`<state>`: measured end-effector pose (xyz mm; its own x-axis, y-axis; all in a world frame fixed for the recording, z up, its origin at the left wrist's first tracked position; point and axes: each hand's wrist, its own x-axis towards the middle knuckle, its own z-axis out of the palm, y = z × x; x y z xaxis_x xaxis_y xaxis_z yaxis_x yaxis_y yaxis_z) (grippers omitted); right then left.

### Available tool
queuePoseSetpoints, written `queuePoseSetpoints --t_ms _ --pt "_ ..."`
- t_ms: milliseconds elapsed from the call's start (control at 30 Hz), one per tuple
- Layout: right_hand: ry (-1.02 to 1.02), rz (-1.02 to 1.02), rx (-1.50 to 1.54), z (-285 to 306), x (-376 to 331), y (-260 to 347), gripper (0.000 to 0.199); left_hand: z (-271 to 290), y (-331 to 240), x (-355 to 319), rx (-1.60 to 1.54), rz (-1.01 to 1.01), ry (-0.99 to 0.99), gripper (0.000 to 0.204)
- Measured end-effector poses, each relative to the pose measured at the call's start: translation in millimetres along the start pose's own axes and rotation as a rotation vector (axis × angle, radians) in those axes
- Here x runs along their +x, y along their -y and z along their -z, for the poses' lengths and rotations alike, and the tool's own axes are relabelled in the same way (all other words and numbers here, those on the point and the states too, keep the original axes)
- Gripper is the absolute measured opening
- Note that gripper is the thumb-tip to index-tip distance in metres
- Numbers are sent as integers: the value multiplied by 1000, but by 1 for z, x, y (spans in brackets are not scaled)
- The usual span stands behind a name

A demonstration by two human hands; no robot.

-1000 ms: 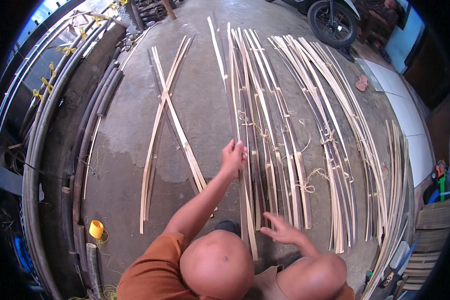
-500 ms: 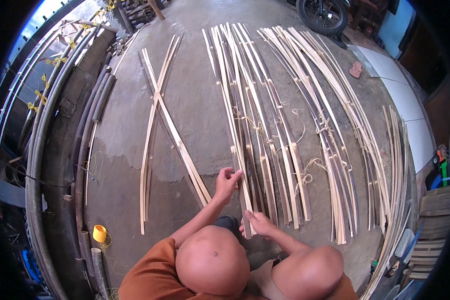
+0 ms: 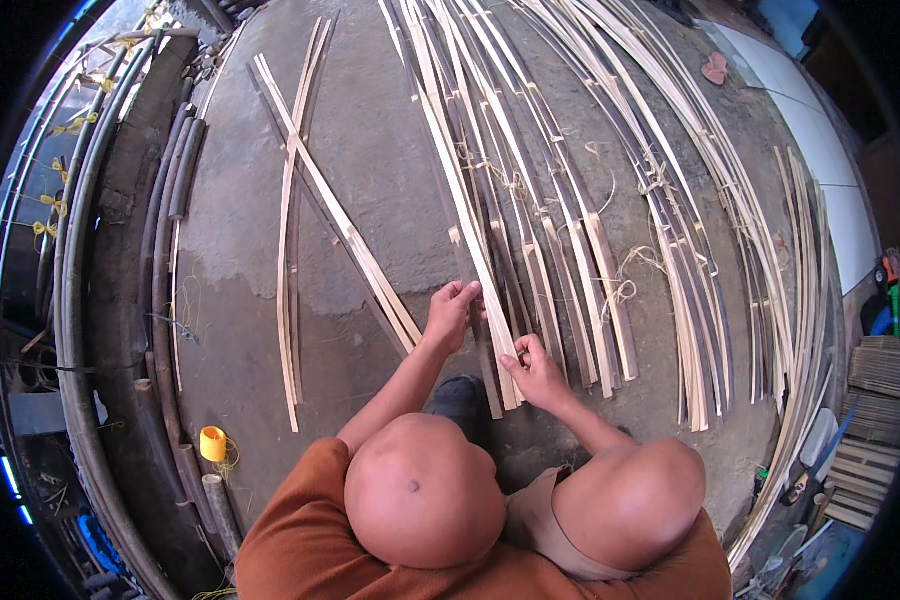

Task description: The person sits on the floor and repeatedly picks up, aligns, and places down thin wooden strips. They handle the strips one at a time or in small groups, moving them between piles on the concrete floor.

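Gripping: left hand clenched on bamboo strip, lower than before
Right hand: pinching same strip's near end (moved up to it)
Beside: yellow twine spool

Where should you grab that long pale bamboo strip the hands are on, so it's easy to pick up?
Probably at its near end. The pale bamboo strip lies flat on the concrete floor, pressed among other strips, so only its end by the knees is free. The left hand touches it from the left, the right hand from the right; pinching its thin edges there, from above, looks easiest.
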<state>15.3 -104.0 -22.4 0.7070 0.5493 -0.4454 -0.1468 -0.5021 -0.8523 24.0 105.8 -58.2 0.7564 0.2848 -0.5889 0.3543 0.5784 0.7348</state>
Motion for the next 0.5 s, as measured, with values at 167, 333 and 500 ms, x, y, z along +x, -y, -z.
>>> queuePoseSetpoints --t_ms 167,333,500 --pt "-79 157 1 -3 -2 -9 28 5 0 7 -80 140 43 14" --pt "-112 207 -158 -4 3 -15 23 14 3 9 -57 172 7 12" --pt "-3 55 -50 -13 -3 -42 24 19 13 6 -19 145 52 10"
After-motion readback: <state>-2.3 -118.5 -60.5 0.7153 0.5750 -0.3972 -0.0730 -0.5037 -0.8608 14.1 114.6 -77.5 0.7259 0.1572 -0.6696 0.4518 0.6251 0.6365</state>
